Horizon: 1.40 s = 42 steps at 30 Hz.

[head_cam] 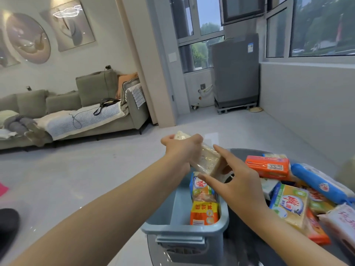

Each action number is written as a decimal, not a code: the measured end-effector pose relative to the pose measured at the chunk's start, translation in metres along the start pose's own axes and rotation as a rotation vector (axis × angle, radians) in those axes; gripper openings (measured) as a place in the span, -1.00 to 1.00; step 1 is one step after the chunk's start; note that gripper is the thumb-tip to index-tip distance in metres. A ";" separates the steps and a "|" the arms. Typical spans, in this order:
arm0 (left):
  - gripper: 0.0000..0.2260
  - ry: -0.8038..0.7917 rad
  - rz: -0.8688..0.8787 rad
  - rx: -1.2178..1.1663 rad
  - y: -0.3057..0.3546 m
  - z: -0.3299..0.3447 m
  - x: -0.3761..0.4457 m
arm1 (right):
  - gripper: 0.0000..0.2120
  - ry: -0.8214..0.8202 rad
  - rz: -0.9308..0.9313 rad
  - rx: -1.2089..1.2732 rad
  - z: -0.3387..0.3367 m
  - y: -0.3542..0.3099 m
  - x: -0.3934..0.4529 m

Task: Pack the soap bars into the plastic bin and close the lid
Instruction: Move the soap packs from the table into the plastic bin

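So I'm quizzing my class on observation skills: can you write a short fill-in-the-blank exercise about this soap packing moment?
1. The left hand grips a soap bar wrapped in ____ plastic.
2. The bin on the table is light ____ in colour.
3. The right hand, fingers straight, touches the ____ end of that clear-wrapped soap bar.
4. The pile of soap bars still unpacked lies to the ____ of the bin.

Missing words: clear; blue; lower; right

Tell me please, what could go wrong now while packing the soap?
The clear-wrapped soap bar is held above the bin by the left hand and right hand; the slick wrapper might slip. The soap pile lies loosely heaped on the table; a bar could slide off.
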<state>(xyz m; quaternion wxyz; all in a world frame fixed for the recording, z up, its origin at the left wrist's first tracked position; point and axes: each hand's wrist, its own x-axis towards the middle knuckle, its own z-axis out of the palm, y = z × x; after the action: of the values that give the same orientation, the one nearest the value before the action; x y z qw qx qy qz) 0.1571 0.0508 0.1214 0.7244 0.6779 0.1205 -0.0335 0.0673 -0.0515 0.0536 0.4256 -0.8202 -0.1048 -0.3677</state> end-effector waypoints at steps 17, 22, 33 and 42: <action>-0.17 -0.074 0.093 0.575 0.009 -0.055 0.034 | -0.53 -0.365 0.224 -0.130 0.013 0.036 0.003; -0.24 -0.036 0.145 0.946 -0.018 -0.056 0.042 | -0.39 -0.490 0.430 0.058 0.024 0.045 -0.006; -0.43 0.016 0.234 1.215 -0.063 -0.039 0.067 | -0.35 -0.480 0.480 0.111 0.029 0.054 -0.010; -0.77 -0.021 0.226 1.191 -0.091 -0.030 0.083 | -0.37 -0.460 0.482 0.153 0.030 0.055 -0.012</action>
<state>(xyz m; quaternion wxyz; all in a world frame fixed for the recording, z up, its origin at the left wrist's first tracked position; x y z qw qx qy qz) 0.2143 0.0833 0.0132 0.2207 0.9750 0.0011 -0.0248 0.1006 -0.0605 0.0006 0.5260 -0.8484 -0.0284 -0.0531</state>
